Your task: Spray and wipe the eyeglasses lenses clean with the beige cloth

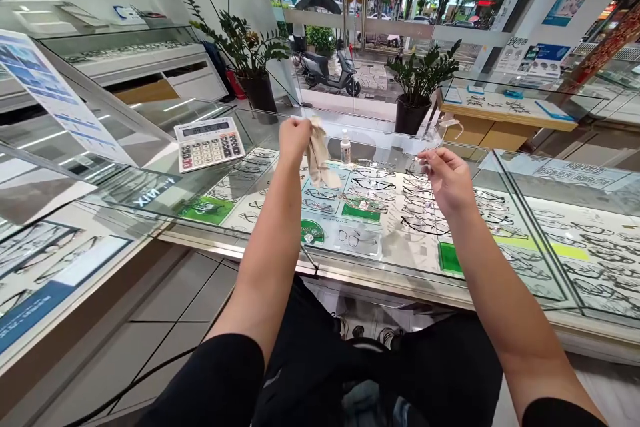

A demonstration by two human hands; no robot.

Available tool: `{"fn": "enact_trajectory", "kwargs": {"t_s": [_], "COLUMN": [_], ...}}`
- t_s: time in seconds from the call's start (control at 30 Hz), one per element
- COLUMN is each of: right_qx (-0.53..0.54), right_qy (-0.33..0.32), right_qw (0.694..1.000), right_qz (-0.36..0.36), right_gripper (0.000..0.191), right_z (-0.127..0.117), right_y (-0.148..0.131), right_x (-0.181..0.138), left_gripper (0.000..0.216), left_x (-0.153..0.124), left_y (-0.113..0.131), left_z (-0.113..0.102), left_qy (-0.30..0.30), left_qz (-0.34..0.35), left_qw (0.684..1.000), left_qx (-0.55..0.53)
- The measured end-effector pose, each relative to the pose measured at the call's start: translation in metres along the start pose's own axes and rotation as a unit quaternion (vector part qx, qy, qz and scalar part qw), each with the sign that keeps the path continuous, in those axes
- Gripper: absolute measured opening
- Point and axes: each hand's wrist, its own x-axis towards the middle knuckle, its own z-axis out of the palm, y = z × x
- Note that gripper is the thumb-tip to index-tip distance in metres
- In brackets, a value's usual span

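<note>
My left hand (294,140) is raised over the glass counter (260,243), its fingers closed on a crumpled beige cloth (320,159) that hangs down to the right. At the right, my right hand (449,177) pinches a pair of thin, clear-looking eyeglasses (453,125) between thumb and fingers. The hands are well apart. A small white spray bottle (345,147) stands upright on the glass between them. Under the glass lie several rows of spectacle frames (373,184), and one pair of glasses (349,238) rests near the front edge.
A calculator (210,143) sits on the counter at the left, near a leaning printed sheet (55,93). Potted plants (257,90) stand beyond the counter, before a glass door with a parked scooter (330,70) outside. A further display case (505,120) is at the back right.
</note>
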Motion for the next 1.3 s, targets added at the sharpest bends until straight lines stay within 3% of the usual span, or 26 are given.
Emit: {"fn": "enact_trajectory", "kwargs": {"t_s": [0.1,0.2,0.3,0.4,0.5,0.6,0.77,1.0,1.17,1.3], "right_qx": [-0.024,-0.044,-0.077,-0.06,-0.017,0.062,0.062,-0.016,-0.024,-0.037], "right_qy": [-0.004,-0.029,-0.061,-0.068,-0.084,-0.101,-0.059,-0.042,-0.046,-0.045], "right_qw": [1.0,0.998,0.994,0.993,0.992,0.99,0.993,0.995,0.992,0.989], "right_qz": [-0.02,-0.023,-0.052,-0.077,-0.087,-0.079,-0.083,-0.093,-0.117,-0.136], "right_gripper": [0.028,0.029,0.025,0.028,0.026,0.022,0.034,0.04,0.04,0.038], "right_z": [0.005,0.012,0.02,0.028,0.037,0.047,0.049,0.038,0.041,0.045], "right_y": [-0.009,-0.029,-0.067,-0.116,-0.152,-0.162,-0.139,-0.116,-0.111,-0.108], "right_x": [-0.002,0.003,0.018,0.034,0.039,0.034,0.041,0.061,0.06,0.062], "left_gripper": [0.025,0.032,0.04,0.059,0.063,0.058,0.06,0.053,0.038,0.039], "left_x": [-0.014,-0.025,-0.029,-0.037,-0.056,-0.078,-0.099,-0.101,-0.099,-0.103], "left_y": [0.037,0.079,0.119,0.153,0.176,0.187,0.191,0.187,0.19,0.193], "left_z": [-0.012,-0.019,-0.02,-0.015,-0.007,0.002,0.009,0.003,-0.008,-0.01], "left_qy": [0.048,-0.08,-0.186,-0.202,-0.2,-0.208,-0.224,-0.264,-0.347,-0.353], "left_qz": [0.082,0.148,0.243,0.322,0.326,0.321,0.327,0.319,0.337,0.363], "left_qw": [0.989,0.974,0.933,0.893,0.876,0.865,0.855,0.864,0.819,0.807], "left_qx": [-0.111,-0.152,-0.188,-0.24,-0.295,-0.325,-0.333,-0.287,-0.307,-0.305]}}
